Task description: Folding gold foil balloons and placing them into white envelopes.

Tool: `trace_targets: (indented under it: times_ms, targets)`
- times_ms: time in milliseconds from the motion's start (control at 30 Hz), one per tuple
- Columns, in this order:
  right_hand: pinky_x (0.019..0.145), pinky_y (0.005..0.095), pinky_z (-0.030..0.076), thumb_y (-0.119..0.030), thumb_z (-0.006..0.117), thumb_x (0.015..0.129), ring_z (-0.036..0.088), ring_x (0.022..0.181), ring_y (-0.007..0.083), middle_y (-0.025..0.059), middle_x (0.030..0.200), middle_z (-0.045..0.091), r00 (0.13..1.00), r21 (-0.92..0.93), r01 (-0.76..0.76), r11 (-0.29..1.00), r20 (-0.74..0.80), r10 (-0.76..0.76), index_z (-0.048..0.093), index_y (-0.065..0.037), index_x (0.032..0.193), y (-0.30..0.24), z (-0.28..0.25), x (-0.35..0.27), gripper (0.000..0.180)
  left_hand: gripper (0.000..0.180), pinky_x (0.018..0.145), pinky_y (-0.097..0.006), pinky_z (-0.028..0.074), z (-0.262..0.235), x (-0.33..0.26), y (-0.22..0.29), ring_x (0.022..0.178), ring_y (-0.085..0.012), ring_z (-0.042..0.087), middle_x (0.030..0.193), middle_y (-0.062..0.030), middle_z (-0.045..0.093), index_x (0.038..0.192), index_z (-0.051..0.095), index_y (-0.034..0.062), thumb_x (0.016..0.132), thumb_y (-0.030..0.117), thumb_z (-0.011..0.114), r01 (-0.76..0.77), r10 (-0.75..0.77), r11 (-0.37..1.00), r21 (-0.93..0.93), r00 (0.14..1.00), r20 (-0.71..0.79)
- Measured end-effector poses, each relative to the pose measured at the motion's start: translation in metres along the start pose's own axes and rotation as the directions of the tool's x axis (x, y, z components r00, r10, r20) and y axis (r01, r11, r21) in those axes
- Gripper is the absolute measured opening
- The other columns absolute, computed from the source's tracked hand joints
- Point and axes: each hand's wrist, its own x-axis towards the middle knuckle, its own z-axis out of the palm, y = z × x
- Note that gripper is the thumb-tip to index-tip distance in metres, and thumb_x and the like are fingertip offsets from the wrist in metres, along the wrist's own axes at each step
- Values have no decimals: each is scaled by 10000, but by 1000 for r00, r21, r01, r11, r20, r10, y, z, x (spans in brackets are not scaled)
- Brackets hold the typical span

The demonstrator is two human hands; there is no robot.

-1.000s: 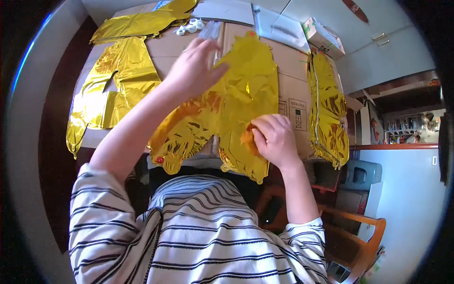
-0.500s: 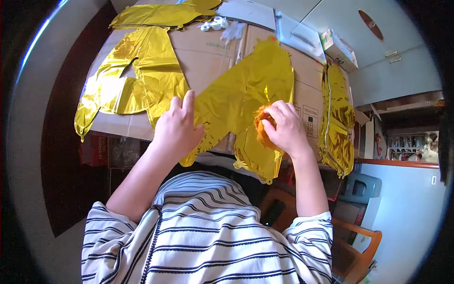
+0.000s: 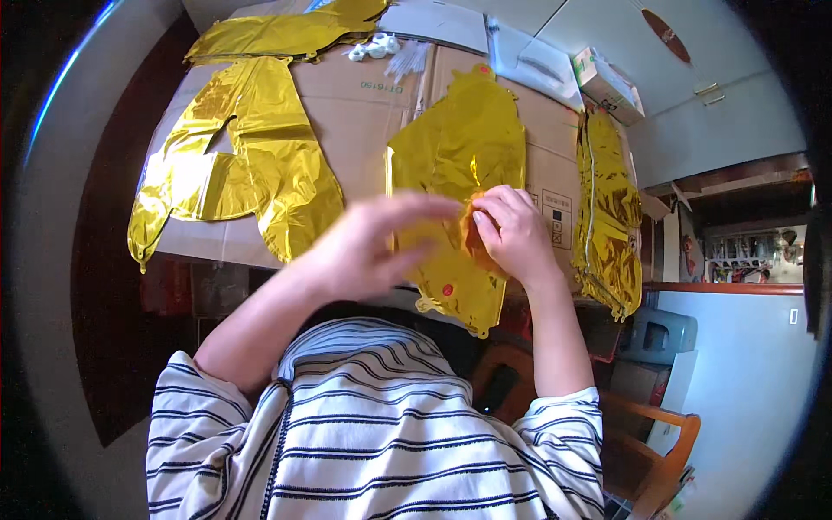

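Observation:
A flat gold foil balloon [image 3: 459,139] lies in front of me on the cardboard, its left part folded over so that its left edge runs nearly straight. Red round spots show near its top and bottom. Over its lower left side my left hand [image 3: 368,247] is blurred by motion, thumb and fingers apart, with nothing visible between them. My right hand [image 3: 518,232] grips a crumpled, fuzzy orange cloth [image 3: 473,238] and presses it on the balloon's right side. Its fingers partly hide the cloth.
Another gold foil balloon [image 3: 277,147] lies at left, more gold foil [image 3: 277,36] at the far left, and a folded one [image 3: 607,217] at right. White rolls [image 3: 374,47], clear plastic strips [image 3: 407,61] and a box [image 3: 608,82] sit along the back. A wooden chair [image 3: 676,451] stands lower right.
The balloon's left part has folded over toward the right. My left hand has swept right across it, near my right hand, which stays on the cloth.

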Motion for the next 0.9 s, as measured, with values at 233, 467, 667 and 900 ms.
trace_targets:
  times_ms: [233, 467, 667, 900]
  targets:
    - [861, 408, 513, -100, 669, 850, 621, 933, 297, 90, 969, 661, 999, -3, 29, 1000, -45, -29, 706, -41, 937, 2, 5, -4, 112, 572, 1175, -535, 286, 4, -10, -41, 1415, -324, 410, 1473, -146, 502, 1405, 520, 56, 889, 247, 676, -158, 130, 700, 697, 987, 94]
    - [883, 408, 481, -112, 646, 864, 630, 952, 279, 77, 985, 682, 999, -7, 14, 1000, -44, -14, 708, -53, 970, 6, 5, 1, 136, 728, 1201, -542, 227, 38, -5, -45, 1450, -339, 356, 1533, -137, 433, 1520, 349, 61, 919, 345, 646, -247, 82, 768, 591, 953, 292]
    - [889, 403, 464, -116, 636, 871, 640, 959, 273, 70, 1006, 697, 999, -23, 13, 1000, -33, -13, 705, -61, 979, 6, 2, 1, 139, 721, 1165, -531, 318, 30, -4, -35, 1382, -387, 429, 1513, -190, 432, 1528, 323, 46, 905, 192, 655, -218, 135, 949, 227, 933, 333]
    - [891, 405, 459, -121, 664, 864, 637, 934, 268, 66, 979, 686, 987, -61, 67, 996, -140, -75, 691, -65, 958, 7, 1, 0, 113, 629, 1160, -513, 339, 37, 2, -32, 1336, -390, 472, 1471, -184, 478, 1462, 430, 44, 874, 103, 645, -315, 258, 940, 128, 906, 335]
